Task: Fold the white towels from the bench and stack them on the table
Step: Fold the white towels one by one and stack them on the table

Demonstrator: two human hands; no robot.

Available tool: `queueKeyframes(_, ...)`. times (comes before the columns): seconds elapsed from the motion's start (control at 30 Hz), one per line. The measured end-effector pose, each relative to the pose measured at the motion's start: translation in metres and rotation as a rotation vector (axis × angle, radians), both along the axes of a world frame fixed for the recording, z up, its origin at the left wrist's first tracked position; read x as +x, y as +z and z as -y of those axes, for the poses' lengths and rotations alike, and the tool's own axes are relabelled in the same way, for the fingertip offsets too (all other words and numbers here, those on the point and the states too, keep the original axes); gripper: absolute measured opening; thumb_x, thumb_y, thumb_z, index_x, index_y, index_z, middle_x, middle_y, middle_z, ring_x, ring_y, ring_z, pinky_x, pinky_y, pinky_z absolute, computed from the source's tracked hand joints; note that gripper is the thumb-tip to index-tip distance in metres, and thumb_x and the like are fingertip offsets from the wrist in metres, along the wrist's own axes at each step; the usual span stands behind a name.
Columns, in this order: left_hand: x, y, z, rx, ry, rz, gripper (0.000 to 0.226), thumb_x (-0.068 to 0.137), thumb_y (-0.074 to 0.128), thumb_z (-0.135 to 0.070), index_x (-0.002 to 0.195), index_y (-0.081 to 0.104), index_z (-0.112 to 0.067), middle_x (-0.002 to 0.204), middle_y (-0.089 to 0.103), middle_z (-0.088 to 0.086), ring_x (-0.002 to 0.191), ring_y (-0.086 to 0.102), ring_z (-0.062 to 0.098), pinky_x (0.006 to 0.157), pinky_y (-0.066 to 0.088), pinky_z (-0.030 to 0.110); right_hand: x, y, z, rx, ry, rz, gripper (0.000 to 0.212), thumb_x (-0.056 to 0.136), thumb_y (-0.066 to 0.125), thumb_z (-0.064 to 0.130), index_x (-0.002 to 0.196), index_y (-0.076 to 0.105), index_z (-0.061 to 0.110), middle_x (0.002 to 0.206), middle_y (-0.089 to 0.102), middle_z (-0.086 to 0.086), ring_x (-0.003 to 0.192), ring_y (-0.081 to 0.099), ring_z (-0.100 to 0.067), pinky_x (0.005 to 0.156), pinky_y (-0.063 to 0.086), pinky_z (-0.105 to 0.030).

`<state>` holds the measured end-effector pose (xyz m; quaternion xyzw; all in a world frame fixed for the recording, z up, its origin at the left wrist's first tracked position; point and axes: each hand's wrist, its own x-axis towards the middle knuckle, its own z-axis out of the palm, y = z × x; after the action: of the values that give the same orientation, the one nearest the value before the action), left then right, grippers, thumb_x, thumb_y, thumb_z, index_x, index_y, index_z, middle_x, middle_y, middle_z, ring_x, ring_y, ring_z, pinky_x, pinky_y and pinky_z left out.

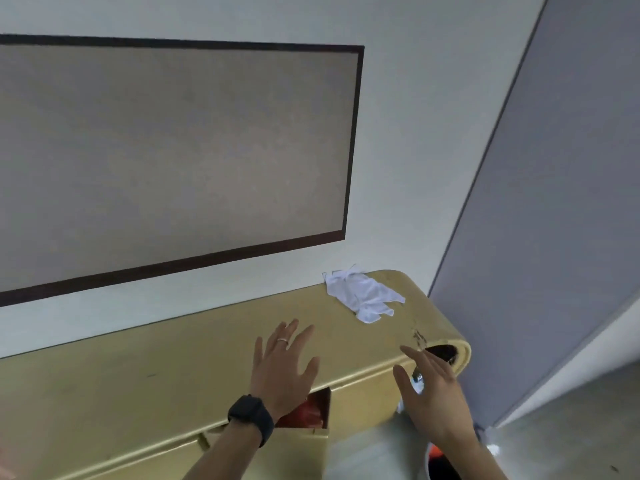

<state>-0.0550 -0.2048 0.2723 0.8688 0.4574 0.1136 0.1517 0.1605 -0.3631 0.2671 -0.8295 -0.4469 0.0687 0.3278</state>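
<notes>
A crumpled white towel [363, 295] lies on the right end of the long yellow bench [145, 382], close to the wall. My left hand [282, 367] is stretched out above the bench top with its fingers spread, holding nothing; it wears a ring and a dark watch sits on the wrist. My right hand [431, 389] is held out flat at the bench's front right corner, fingers straight, also holding nothing. Both hands are short of the towel, below and left of it. No table is in view.
A large framed grey panel [173, 157] hangs on the white wall above the bench. A grey partition [540, 202] stands to the right. Under the bench front an open cardboard box [304, 441] shows something red inside. The bench's right end has a dark worn patch [445, 351].
</notes>
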Motion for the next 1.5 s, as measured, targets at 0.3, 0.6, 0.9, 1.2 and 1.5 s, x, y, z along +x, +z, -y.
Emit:
queueKeyframes(0.3,0.104,-0.115,-0.105,-0.27,0.102,-0.181,0.06,0.097,0.039,-0.051,0.153,0.018,-0.043,0.165,0.012,-0.01,0.152,0.003,0.014,0.122,0.002,0.049,0.113,-0.129,-0.158,-0.395,0.083,-0.228,0.047,0.094,0.058,0.044,0.136,0.054,0.024,0.131,0.063,0.007,0.126,0.052,-0.02,0.102,0.045,-0.038)
queueKeyframes(0.6,0.164,-0.231,-0.174,-0.561,0.316,-0.333,0.064,0.098,0.036,-0.055,0.155,0.012,-0.041,0.166,0.003,-0.008,0.152,0.001,0.018,0.123,0.003,0.048,0.181,-0.227,-0.301,-0.59,-0.05,-0.451,0.056,0.091,0.061,0.05,0.134,0.053,0.015,0.127,0.063,-0.005,0.118,0.057,-0.029,0.1,0.046,-0.043)
queueKeyframes(0.9,0.161,-0.291,-0.173,-0.583,0.31,-0.391,0.072,0.095,0.029,-0.064,0.15,-0.016,-0.05,0.16,-0.028,-0.015,0.15,-0.019,0.015,0.119,-0.014,0.05,0.196,-0.277,-0.332,-0.643,0.109,-0.054,0.031,0.099,0.053,0.027,0.128,0.054,0.015,0.125,0.053,-0.007,0.116,0.044,-0.032,0.093,0.038,-0.043)
queueKeyframes(1.2,0.163,-0.225,-0.223,-0.775,0.26,-0.245,0.07,0.094,0.051,-0.04,0.155,0.016,-0.036,0.163,0.019,0.001,0.149,0.017,0.023,0.12,0.02,0.044,0.182,-0.139,-0.366,-0.181,0.123,-0.353,0.006,0.102,0.05,0.024,0.103,0.056,0.024,0.084,0.062,0.014,0.077,0.058,-0.002,0.065,0.04,-0.019)
queueKeyframes(1.5,0.193,-0.056,-0.252,-0.442,0.16,0.426,0.042,0.081,0.062,-0.063,0.116,0.056,-0.041,0.118,0.057,-0.023,0.111,0.051,0.003,0.097,0.042,0.029,0.151,0.003,-0.376,-0.149,0.259,-0.495,0.019,0.095,0.063,0.03,0.082,0.073,0.019,0.082,0.073,0.007,0.078,0.065,-0.002,0.068,0.046,-0.016)
